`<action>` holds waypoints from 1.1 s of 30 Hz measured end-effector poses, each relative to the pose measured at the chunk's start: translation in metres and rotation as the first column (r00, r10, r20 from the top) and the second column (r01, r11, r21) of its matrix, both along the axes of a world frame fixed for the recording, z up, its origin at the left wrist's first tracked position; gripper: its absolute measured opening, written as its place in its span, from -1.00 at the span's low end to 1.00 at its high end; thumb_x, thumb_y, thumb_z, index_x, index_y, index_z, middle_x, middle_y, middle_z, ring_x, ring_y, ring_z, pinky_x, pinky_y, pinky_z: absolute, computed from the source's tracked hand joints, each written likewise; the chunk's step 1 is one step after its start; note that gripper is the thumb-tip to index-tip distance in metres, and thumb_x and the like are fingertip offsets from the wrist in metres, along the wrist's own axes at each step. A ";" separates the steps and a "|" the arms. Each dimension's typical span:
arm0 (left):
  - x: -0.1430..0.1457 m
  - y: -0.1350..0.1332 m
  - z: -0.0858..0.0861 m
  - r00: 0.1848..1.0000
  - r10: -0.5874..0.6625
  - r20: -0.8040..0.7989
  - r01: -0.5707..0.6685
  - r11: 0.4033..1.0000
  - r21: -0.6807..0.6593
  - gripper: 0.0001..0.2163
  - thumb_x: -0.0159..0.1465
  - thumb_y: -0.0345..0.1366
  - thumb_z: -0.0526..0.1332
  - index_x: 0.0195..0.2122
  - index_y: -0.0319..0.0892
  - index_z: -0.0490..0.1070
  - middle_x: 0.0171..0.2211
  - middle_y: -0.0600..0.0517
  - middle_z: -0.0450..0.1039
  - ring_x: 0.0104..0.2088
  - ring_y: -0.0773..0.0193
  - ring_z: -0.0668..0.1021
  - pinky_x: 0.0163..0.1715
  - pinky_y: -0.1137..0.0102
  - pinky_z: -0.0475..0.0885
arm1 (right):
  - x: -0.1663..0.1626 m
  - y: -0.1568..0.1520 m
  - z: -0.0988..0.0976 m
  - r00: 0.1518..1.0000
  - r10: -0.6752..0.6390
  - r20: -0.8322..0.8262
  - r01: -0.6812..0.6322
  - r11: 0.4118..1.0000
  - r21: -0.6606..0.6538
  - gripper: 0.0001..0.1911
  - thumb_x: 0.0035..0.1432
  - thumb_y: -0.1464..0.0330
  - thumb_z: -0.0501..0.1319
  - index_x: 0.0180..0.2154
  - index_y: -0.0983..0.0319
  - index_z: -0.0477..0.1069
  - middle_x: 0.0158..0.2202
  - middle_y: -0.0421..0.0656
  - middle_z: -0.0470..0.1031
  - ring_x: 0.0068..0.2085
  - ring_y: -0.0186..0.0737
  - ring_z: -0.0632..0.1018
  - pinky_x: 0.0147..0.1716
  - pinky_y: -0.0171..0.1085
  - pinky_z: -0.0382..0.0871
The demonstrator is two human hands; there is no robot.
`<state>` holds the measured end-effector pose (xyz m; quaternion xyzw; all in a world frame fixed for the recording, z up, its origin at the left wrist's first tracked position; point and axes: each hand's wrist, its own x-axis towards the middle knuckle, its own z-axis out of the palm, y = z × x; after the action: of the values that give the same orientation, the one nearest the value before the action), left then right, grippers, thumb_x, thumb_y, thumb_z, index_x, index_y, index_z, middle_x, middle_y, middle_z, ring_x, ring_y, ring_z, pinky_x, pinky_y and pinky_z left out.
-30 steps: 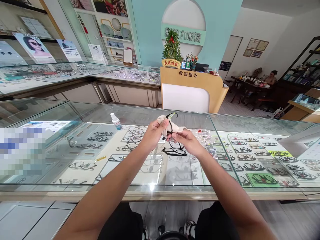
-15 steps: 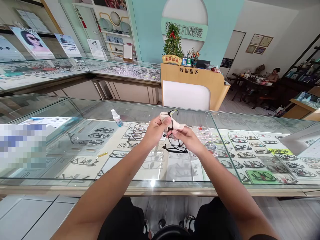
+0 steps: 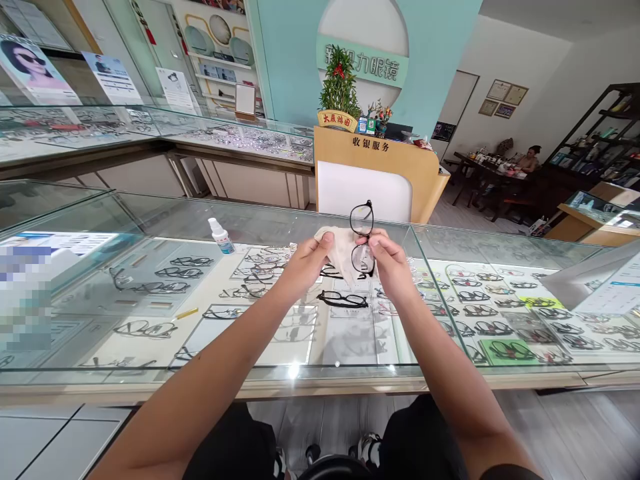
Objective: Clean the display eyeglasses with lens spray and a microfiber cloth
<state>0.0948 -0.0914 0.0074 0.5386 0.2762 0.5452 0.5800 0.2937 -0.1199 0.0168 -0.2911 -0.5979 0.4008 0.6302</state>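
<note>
Black-framed eyeglasses (image 3: 369, 235) are pinched by my right hand (image 3: 393, 263) near the bridge, turned so that one lens is above the other. My left hand (image 3: 307, 263) grips a pale cleaning cloth (image 3: 343, 250), thumb on top. The cloth hangs spread between both hands, its right part beside the lower lens. Whether my right fingers also hold its edge, I cannot tell. Below, another pair of black glasses (image 3: 343, 299) lies at the glass display counter. A white spray bottle (image 3: 221, 237) stands on the counter to the left of my hands.
Rows of spectacle frames (image 3: 493, 328) fill the glass counter (image 3: 240, 373) under my arms. A yellow pen-like stick (image 3: 186, 313) lies at the left. Beyond stands a wooden cashier desk (image 3: 430, 167) with a plant (image 3: 339, 87). A person (image 3: 529, 160) sits at a far table.
The glasses have come out of the cloth's fold and turned upright in my right hand. The cloth now hangs open from my left hand. The view has shifted slightly right.
</note>
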 end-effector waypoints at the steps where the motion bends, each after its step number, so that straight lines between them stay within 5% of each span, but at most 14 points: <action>1: 0.000 -0.001 -0.002 0.999 -0.002 -0.042 0.003 1.000 0.006 -0.43 0.24 0.31 0.44 -0.26 -0.20 0.58 -0.38 -0.01 0.56 -0.24 0.14 0.62 -0.16 0.27 0.53 | 0.000 0.001 -0.001 1.000 -0.011 0.000 0.011 1.000 0.008 -0.69 0.36 -0.02 0.39 -0.21 0.03 0.76 0.03 -0.09 0.50 0.21 -0.03 0.50 0.30 -0.09 0.36; 10: 0.008 -0.015 -0.006 0.967 -0.035 -0.252 0.056 0.996 0.074 -0.37 0.31 0.37 0.32 -0.50 -0.14 0.38 -0.57 0.09 0.17 -0.50 0.31 0.25 -0.50 0.35 0.18 | -0.011 -0.001 -0.008 0.999 0.028 0.036 -0.027 0.999 -0.030 -0.67 0.39 -0.02 0.36 -0.17 0.05 0.74 0.13 -0.06 0.52 0.35 -0.02 0.46 0.39 -0.09 0.33; 17: 0.014 -0.012 -0.012 0.980 -0.084 -0.183 0.097 0.993 0.066 -0.37 0.31 0.38 0.32 -0.47 -0.17 0.45 -0.57 0.06 0.36 -0.47 0.28 0.40 -0.44 0.38 0.31 | -0.018 -0.004 -0.010 0.997 0.028 0.069 -0.024 0.998 -0.057 -0.60 0.34 -0.10 0.37 -0.17 0.04 0.76 0.09 -0.08 0.58 0.25 -0.03 0.53 0.37 -0.06 0.36; 24: 0.013 -0.013 -0.008 0.984 -0.056 -0.167 0.064 0.997 0.039 -0.40 0.17 0.30 0.48 -0.48 -0.17 0.38 -0.57 0.11 0.32 -0.53 0.36 0.32 -0.50 0.41 0.21 | -0.016 -0.003 -0.011 0.994 0.085 0.073 -0.079 0.994 -0.081 -0.64 0.35 -0.06 0.38 -0.14 0.03 0.79 0.05 -0.10 0.61 0.21 -0.03 0.53 0.34 -0.04 0.38; 33: 0.012 -0.012 -0.009 0.968 -0.190 -0.165 0.187 0.982 -0.029 -0.44 0.09 0.09 0.62 -0.09 -0.20 0.55 -0.39 0.07 0.45 -0.43 0.33 0.40 -0.42 0.43 0.24 | -0.014 0.001 -0.014 0.996 0.082 -0.042 -0.088 0.981 -0.175 -0.67 0.30 -0.02 0.41 -0.17 0.06 0.77 0.01 -0.13 0.67 0.10 -0.05 0.58 0.15 -0.13 0.49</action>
<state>0.1066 -0.1034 -0.0012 0.6023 0.2750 0.4387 0.6076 0.2795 -0.1186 0.0028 -0.3129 -0.5610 0.4836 0.5945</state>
